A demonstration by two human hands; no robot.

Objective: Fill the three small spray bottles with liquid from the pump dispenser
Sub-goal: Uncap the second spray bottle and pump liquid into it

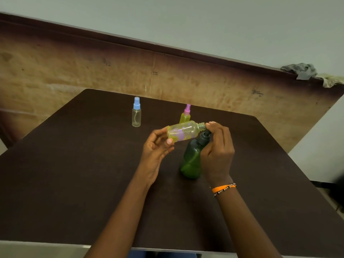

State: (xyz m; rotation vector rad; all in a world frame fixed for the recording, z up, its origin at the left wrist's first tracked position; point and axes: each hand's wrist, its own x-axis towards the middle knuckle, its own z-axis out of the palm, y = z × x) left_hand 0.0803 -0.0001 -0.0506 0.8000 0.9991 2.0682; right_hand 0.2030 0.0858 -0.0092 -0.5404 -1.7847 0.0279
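While tilted — uncapped bottle [183, 133] in left hand [158, 151]

The table [74, 183] has a dark brown, matt, smooth top. The blue-capped spray bottle [136, 114] is clear glossy plastic, and so is the uncapped spray bottle [183, 131], tinted yellow by its liquid. The pump dispenser [191, 161] is translucent green plastic with a dull dark pump head. The backboard [93, 71] looks like rough, stained, worn wood. A grey cloth [299, 70] lies crumpled on its edge.
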